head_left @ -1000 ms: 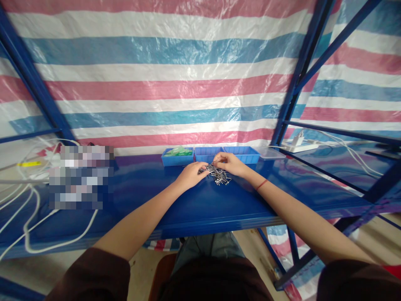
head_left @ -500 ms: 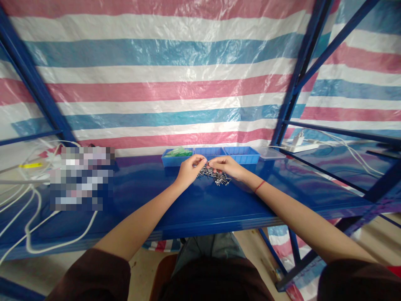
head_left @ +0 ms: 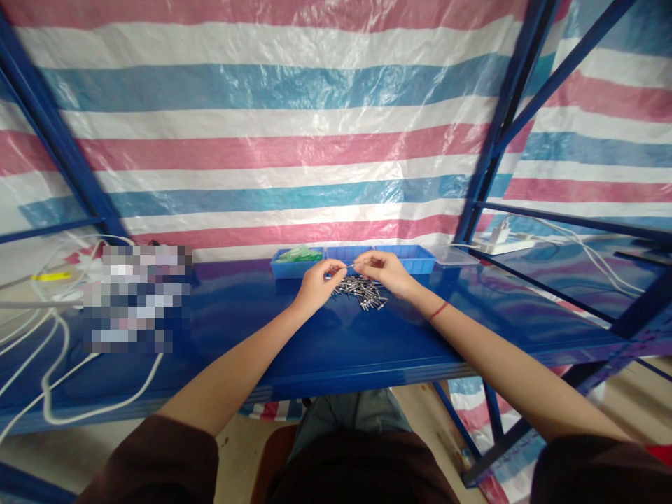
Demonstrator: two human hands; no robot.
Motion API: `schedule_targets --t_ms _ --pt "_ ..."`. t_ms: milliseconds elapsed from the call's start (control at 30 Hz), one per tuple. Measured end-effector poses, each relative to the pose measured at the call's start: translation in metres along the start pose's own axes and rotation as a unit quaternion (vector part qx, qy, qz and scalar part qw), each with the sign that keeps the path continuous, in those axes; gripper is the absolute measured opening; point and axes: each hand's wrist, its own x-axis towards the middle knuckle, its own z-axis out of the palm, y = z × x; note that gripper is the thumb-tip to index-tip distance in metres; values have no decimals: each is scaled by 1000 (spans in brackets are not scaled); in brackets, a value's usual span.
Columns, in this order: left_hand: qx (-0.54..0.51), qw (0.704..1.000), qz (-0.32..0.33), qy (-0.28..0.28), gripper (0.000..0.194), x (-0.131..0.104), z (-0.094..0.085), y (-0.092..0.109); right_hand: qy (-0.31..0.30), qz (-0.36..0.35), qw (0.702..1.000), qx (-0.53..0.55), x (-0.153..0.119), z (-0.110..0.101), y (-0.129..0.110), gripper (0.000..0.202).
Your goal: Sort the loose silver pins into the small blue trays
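Observation:
My left hand (head_left: 320, 281) is closed in a pinch on one end of a thin metal pin (head_left: 351, 265), which looks like a small screw or rivet. The pin's other end lies between the thumb and fingers of my right hand (head_left: 386, 271), also closed. Right under both hands, a loose pile of similar metal pins (head_left: 367, 290) is spread on the blue tabletop (head_left: 325, 343). Too small to make out is the exact shape of the held pin.
Behind my hands stand blue bins: one with green pieces (head_left: 299, 255), a middle bin (head_left: 349, 255) and a right bin (head_left: 414, 260). A clear lid (head_left: 454, 257) lies beside them. White cables (head_left: 57, 364) cross the left side; a power strip (head_left: 504, 241) sits far right.
My right hand has shifted slightly up and right, away from my left. More of the metal pin now shows between the fingertips. The left hand has hardly moved.

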Motion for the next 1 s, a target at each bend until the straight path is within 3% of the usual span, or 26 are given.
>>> schedule_targets --t_ms 133,233,367,467,600,700,800,900,1000 --pt "-20 998 -26 -48 21 0 4 -7 -8 -30 997 -72 2 -2 3 27" --pt "-18 998 -49 -47 28 0 6 -11 77 -62 982 -161 8 -16 12 27" --pt "41 995 -24 -82 31 -2 5 -12 238 -42 914 -327 15 -51 24 23" --pt "107 986 39 -120 27 -3 3 -11 243 -7 875 -419 15 -72 29 21" --pt "157 971 100 -149 24 -3 2 -12 152 9 861 -484 14 -75 26 19" --pt "171 966 100 -165 24 -4 1 -12 4 36 874 -485 14 -69 24 18" --pt "183 962 97 -178 25 -4 1 -14 -127 105 885 -436 13 -65 28 10" --pt "185 960 100 -182 25 -5 2 -15 -162 132 882 -423 12 -63 35 6" --pt "188 959 93 -189 24 -5 2 -13 -170 115 873 -442 12 -60 38 5"
